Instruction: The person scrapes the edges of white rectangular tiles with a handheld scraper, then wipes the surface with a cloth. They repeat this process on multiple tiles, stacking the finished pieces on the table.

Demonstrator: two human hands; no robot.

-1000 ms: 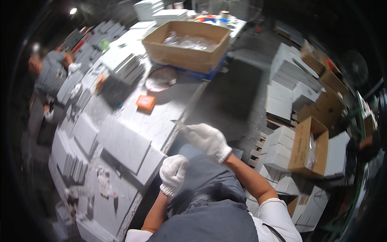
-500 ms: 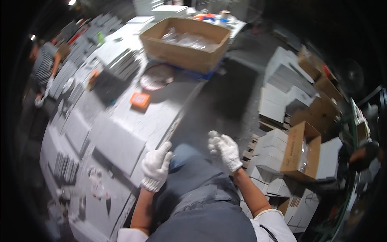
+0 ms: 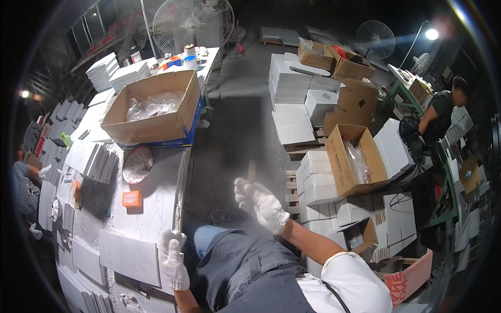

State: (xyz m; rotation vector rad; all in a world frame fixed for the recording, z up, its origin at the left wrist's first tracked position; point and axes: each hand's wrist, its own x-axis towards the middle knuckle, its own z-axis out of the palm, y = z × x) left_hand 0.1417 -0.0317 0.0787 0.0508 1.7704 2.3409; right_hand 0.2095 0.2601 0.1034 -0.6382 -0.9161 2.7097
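Observation:
My left hand (image 3: 174,260), in a white knit glove, is at the edge of the marble-topped table (image 3: 159,177). It is nearest a flat white slab (image 3: 129,255), its fingers loosely bent and apart from the thumb; whether it touches the slab I cannot tell. My right hand (image 3: 260,205), gloved the same way, is raised over the aisle with nothing plainly in it and its fingers loosely stretched. A faint pale streak shows just above its fingers, too blurred to name. On the table lie an orange box (image 3: 132,199) and a round dish (image 3: 138,165) with a crumpled lining.
A large cardboard box (image 3: 117,125) with clear plastic stands farther along the table, beside stacked white slabs (image 3: 99,161). Right of the aisle (image 3: 229,141) are stacked white cartons (image 3: 319,177) and an open brown carton (image 3: 339,159). Co-workers are at far left and right.
My view has swung, bringing the fans and far right side into sight. My right hand has moved left relative to the picture; my left hand is lower, by the table edge.

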